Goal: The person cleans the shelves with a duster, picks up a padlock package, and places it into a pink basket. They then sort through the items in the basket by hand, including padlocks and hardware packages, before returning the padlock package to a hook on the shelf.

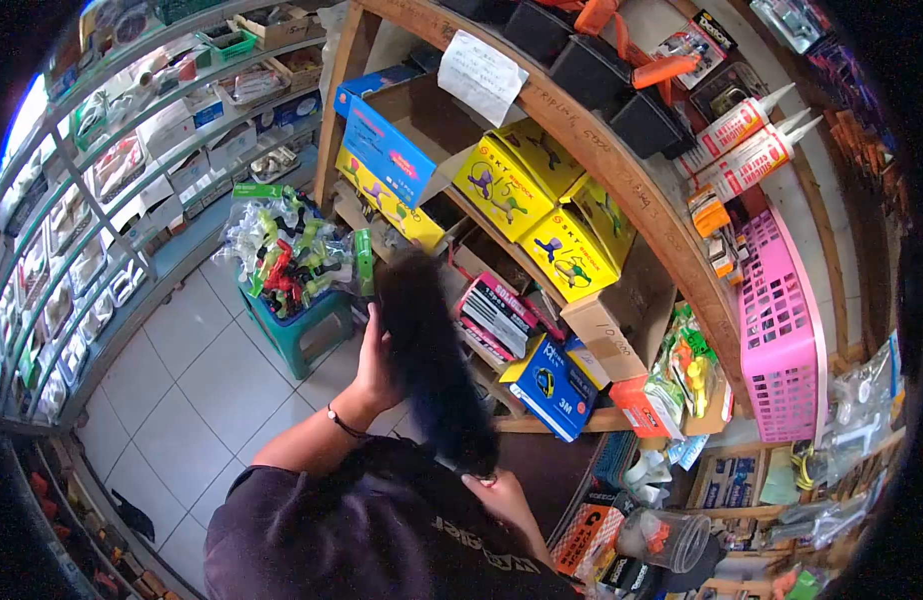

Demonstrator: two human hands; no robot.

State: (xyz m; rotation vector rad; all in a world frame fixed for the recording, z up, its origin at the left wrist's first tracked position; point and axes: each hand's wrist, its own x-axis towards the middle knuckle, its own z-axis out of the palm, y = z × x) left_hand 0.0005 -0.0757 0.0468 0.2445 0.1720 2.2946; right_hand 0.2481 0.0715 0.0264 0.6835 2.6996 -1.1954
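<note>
Closest to the lens is the dark shirt [382, 540] of the person, low in the head view. Both arms go up from it to one long black fuzzy roll [432, 370]. The roll stands tilted in the air in front of the wooden shelf [622, 180], its upper end near the green stool [302, 325] and its lower end just above the shirt. It touches no shelf.

The left hand [374, 362] lies on the left side of the roll, around its middle. The fingers curve behind it and are hidden, so I judge them closed around it. The right hand [504, 497] has the lower end, with its fingers curled tight on it.

The roll is blurred, and I cannot tell exactly what it is. I judge it as light and soft, with a pile that gives under the fingers, not fragile and not slippery. Being long, it may swing if it is held at one end only. A grip at the middle and one at the end seems the good way.

Behind it stand the yellow boxes [542, 200] on the shelf edge, and a pink basket [782, 330] hangs at the right.
</note>
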